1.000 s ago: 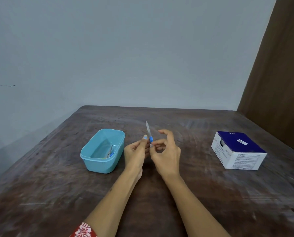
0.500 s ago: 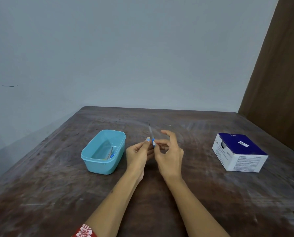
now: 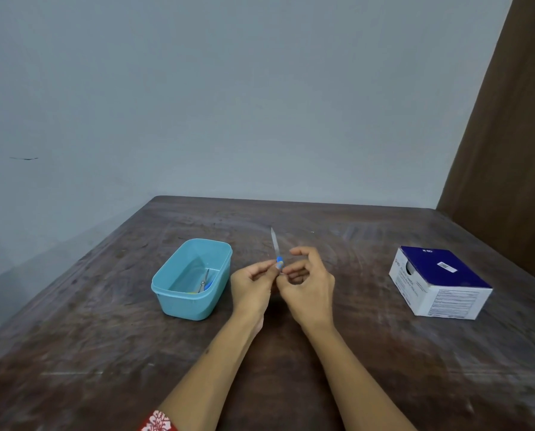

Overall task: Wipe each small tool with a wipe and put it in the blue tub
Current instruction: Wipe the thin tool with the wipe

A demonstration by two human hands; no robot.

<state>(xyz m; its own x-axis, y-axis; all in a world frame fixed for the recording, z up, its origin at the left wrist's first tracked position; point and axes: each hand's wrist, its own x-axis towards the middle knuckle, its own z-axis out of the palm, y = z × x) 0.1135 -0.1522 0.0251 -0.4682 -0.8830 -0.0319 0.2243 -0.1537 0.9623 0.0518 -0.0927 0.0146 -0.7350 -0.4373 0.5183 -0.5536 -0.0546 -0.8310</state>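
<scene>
Dark brown wooden table (image 3: 291, 368), scuffed surface, fills the lower half; pale blue-grey wall (image 3: 228, 88) behind, brown panel (image 3: 514, 135) at far right. White cardboard box with dark blue top (image 3: 440, 283) sits on the right side of the table, well apart from the hands, small label on its lid, print too small to read. Blue tub (image 3: 191, 279), rectangular, open, sits left of centre, just left of the left hand, not touching it. Inside the tub, at its near right corner: small metal scissors-like tool (image 3: 203, 283) plus a blue-handled piece and something yellow, too small to name.

Both forearms come in from the near edge, meeting at table centre. Red-and-white patterned sleeve (image 3: 157, 423) shows at the bottom on the left arm. Left hand (image 3: 250, 290) pinches the blue handle end of a small nail file (image 3: 276, 248) between thumb and fingers; thin grey blade points up and slightly far-left, held above the table. Right hand (image 3: 309, 287) sits right beside it, thumb and fingertips pressed together at the same blue handle, index finger curled above. Can't tell if a wipe is between the right fingers; hidden.
</scene>
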